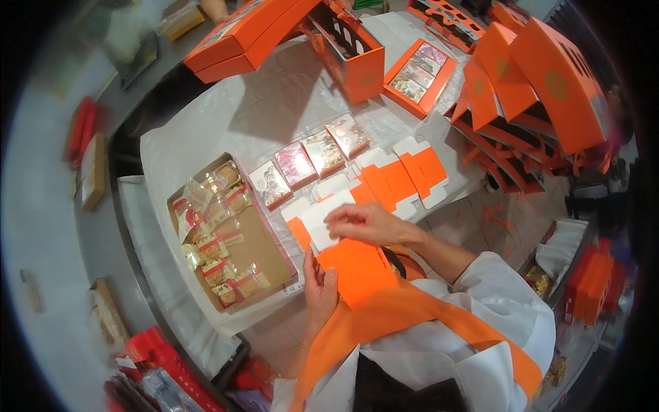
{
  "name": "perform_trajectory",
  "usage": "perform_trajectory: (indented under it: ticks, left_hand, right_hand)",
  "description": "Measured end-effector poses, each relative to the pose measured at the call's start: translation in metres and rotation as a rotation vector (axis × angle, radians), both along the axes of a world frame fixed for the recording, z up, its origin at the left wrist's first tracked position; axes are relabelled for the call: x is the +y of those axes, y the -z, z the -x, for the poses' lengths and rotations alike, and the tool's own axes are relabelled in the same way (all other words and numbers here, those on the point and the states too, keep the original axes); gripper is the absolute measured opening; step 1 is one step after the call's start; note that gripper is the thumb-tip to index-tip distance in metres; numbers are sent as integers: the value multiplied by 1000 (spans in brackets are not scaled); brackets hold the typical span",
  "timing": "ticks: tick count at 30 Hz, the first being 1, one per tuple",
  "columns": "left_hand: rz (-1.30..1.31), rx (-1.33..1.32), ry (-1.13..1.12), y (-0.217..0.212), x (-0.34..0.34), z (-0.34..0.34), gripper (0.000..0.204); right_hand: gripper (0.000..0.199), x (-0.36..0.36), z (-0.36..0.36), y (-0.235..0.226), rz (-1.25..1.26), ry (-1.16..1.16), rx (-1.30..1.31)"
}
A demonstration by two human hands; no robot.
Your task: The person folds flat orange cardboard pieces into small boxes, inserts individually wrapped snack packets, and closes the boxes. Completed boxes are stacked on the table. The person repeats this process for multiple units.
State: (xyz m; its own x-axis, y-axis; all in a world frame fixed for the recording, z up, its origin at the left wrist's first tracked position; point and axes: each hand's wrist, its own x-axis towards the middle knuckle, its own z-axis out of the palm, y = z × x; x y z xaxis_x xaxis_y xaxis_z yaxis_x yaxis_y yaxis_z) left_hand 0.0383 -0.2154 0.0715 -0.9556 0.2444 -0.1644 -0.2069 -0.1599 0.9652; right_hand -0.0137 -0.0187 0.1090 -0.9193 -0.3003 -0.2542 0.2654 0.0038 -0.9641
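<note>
The orange folding carton is at the table's near edge, close to the body; the left hand has thumb and fingers clamped on its left side; the right hand arches over its far edge, fingers bent and close together, though I cannot tell whether they touch the white card beneath; pressing too hard could crease the carton, and a slack left grip could drop it toward the floor; the flat carton blanks lie just beyond the right hand, so a careless sweep could push them off the table's right edge or jostle the picture-printed boxes farther left.
</note>
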Motion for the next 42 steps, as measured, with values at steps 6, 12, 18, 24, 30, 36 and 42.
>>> perform_trajectory:
  ticks: [6,12,18,24,30,36,42]
  left_hand:
    - [282,158,109,-16,1,18,17]
    - [40,189,-43,-16,16,13,3]
    - [-250,70,-198,-18,29,2,33]
    - [200,389,-16,-23,16,10,23]
    - [112,177,-34,-30,19,9,20]
    - [181,209,44,-32,17,18,12]
    - [176,224,60,-24,13,18,12]
  right_hand:
    - [18,-1,-27,11,166,105,103]
    - [12,-5,-64,13,-79,338,428]
    - [9,-12,-76,25,242,581,241]
    - [29,-7,-75,20,267,373,282]
    - [22,-13,-71,7,185,443,205]
    - [11,-14,-62,0,119,408,178]
    - [13,-10,-66,5,156,403,97]
